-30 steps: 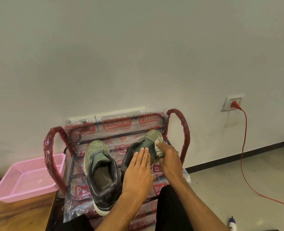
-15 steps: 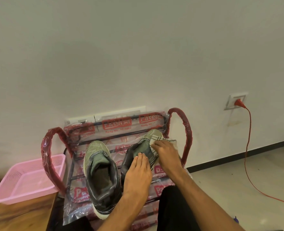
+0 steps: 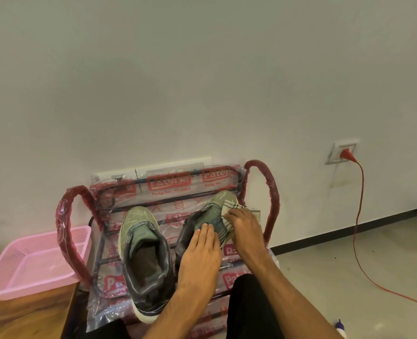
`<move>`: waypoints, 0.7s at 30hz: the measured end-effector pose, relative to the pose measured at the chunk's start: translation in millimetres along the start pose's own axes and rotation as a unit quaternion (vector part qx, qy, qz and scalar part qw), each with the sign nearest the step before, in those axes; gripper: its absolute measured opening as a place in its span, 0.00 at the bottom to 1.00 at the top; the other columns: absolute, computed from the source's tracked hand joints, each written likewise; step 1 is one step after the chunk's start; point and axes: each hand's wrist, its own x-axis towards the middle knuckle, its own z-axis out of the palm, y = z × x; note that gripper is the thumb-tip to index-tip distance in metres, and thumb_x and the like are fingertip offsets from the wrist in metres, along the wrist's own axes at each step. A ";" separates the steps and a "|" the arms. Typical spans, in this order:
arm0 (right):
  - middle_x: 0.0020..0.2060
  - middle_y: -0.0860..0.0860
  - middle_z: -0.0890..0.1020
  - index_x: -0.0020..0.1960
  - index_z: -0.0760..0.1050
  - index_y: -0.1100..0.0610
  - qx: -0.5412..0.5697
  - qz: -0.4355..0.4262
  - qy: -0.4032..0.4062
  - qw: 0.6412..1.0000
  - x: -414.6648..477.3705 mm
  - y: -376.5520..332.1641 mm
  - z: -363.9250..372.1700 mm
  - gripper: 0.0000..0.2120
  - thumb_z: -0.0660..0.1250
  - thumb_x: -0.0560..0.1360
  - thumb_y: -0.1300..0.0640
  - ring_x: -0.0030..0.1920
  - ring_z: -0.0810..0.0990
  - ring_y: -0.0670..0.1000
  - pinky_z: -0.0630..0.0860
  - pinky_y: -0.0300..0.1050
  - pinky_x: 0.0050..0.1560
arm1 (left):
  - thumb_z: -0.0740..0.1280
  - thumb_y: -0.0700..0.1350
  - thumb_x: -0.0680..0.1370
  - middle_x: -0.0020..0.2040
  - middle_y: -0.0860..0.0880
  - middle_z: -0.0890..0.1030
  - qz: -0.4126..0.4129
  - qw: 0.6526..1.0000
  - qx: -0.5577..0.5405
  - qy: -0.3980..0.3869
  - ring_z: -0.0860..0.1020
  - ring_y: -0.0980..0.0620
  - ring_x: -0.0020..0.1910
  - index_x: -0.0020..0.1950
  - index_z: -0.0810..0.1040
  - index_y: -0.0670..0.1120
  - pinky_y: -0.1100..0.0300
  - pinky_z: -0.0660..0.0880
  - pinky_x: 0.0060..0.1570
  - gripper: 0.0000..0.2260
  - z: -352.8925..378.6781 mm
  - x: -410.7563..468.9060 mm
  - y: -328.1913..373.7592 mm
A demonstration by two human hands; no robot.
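Head view showed a pair of green-and-black shoes standing side by side, toes to the wall, on a plastic-wrapped rack (image 3: 168, 183). The left hand (image 3: 198, 255) lay flat on the tongue of the shoe (image 3: 217, 201) nearer the right hand, its fingers (image 3: 206, 234) straight and together, steadying it. The right hand (image 3: 245, 226) pressed a checked cloth (image 3: 229, 207) against that shoe's outer side, just behind the toe, with its fingers (image 3: 233, 215) curled over the cloth and gripping it.

Judging by this, wiping was under way and far from finished. The cloth sat near the front of one side only, so the heel, the inner side and the sole edge probably remained. The other shoe (image 3: 143, 243) stood just beside it with no hand on it, and likely awaited its turn. How clean either shoe was could not be told.

A pink tray (image 3: 26, 288) sat on a wooden surface (image 3: 19, 319) left of the rack, and a red cord (image 3: 357, 216) ran from a wall socket (image 3: 344, 152).
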 end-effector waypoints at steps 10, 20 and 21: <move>0.62 0.53 0.79 0.63 0.78 0.56 0.040 -0.017 -0.003 0.999 -1.2 0.9 0.3 0.23 0.75 0.69 0.63 0.66 0.74 0.54 0.67 0.50 0.68 | 0.60 0.45 0.82 0.77 0.38 0.37 -0.047 0.994 -0.087 0.036 0.41 0.42 0.78 0.78 0.40 0.42 0.49 0.41 0.76 0.34 3.7 -1.3 -3.4; 0.66 0.52 0.76 0.67 0.75 0.56 0.074 0.040 -0.010 0.996 -9.6 8.8 1.3 0.25 0.71 0.72 0.67 0.68 0.71 0.51 0.66 0.49 0.71 | 0.58 0.55 0.81 0.79 0.45 0.48 -0.107 0.969 -0.185 0.125 0.47 0.47 0.78 0.78 0.51 0.49 0.55 0.43 0.75 0.29 -21.3 3.5 -14.3; 0.66 0.52 0.76 0.67 0.75 0.55 0.079 0.043 -0.012 0.996 -10.2 9.7 1.9 0.25 0.72 0.72 0.66 0.69 0.70 0.51 0.65 0.49 0.71 | 0.58 0.56 0.81 0.79 0.45 0.48 -0.119 0.967 -0.188 0.122 0.47 0.47 0.78 0.78 0.50 0.48 0.55 0.42 0.74 0.30 -23.1 5.8 -18.1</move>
